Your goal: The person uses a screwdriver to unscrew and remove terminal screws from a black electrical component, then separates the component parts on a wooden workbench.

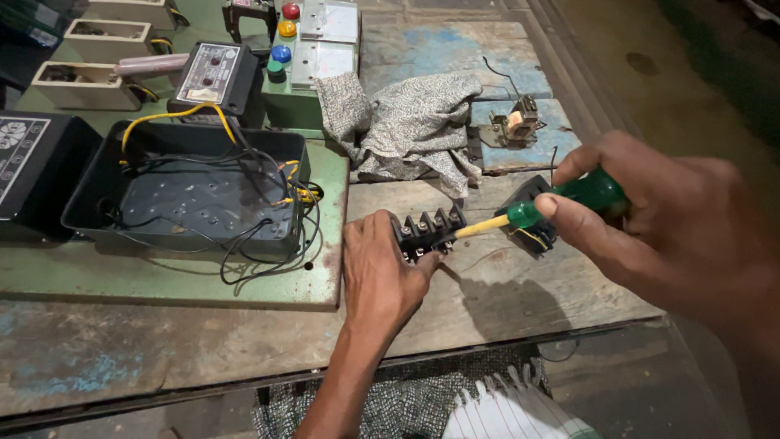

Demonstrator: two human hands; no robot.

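Our left hand [378,272] fingers pinch the black terminal block [424,230] against the worktop [504,284]; our right hand [666,228] grips the green screwdriver [561,201], whose tip could slip toward those fingers.

White rectangular label [209,72] atop black box at rear, pale printed panel [18,145] on black lid, far left

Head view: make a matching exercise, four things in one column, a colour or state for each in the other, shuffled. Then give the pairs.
1. screwdriver
2. terminal block
3. open box
4. cloth

A. crumpled, speckled grey
B. black, steadied by the left hand
C. green handle, held in the right hand
D. dark, with loose wires inside

Pairs: 1-C, 2-B, 3-D, 4-A
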